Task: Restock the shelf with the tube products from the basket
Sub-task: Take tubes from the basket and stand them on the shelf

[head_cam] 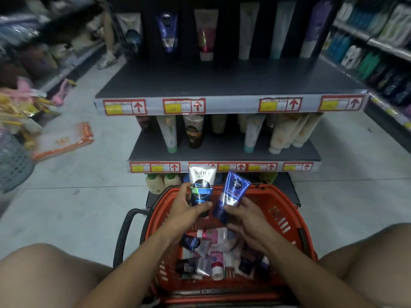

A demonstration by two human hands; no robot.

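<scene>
Two tubes are lifted above an orange basket [287, 221]: the left hand [186, 210] grips a white-and-black tube [201, 187] and the right hand [246, 215] pinches a blue tube [231, 194], the two held side by side, caps down. Roughly a dozen more tubes [213, 252] lie jumbled in the basket below the wrists. The upper shelf [222, 81] holds six tubes along its back, its front half bare; the middle shelf [222, 152] carries about nine.
</scene>
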